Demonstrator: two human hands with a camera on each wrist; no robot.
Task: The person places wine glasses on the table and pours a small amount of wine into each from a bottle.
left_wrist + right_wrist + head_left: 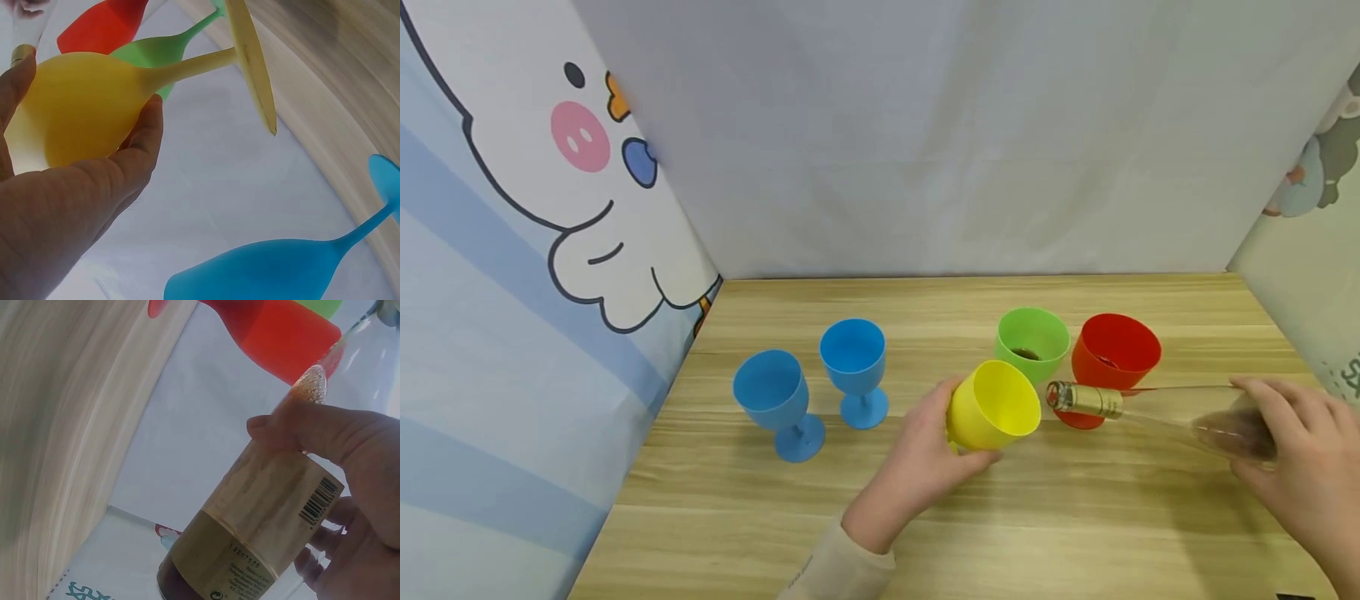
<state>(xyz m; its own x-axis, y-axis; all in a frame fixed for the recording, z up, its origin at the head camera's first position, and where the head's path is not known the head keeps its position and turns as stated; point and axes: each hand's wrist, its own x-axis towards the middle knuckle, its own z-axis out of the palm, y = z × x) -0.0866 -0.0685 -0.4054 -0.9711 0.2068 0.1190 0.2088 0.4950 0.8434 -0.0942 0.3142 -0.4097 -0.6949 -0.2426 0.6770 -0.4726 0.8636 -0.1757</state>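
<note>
My left hand (921, 454) grips a yellow plastic goblet (992, 408) by its bowl, which leans to the right. In the left wrist view the yellow goblet's stem and foot show beyond the fingers. My right hand (1311, 458) holds a clear glass bottle (1172, 414) by its body, lying nearly level with its mouth just right of the yellow rim. Dark liquid sits low in the bottle, and a paper label with a barcode (319, 500) shows in the right wrist view. I see no stream between bottle and goblet.
Behind the yellow goblet stands a green goblet (1033, 337) with dark liquid in it. A red goblet (1116, 354) beside it has a little dark liquid and is partly behind the bottle. Two blue goblets (771, 392) stand at the left on the wooden table (715, 533).
</note>
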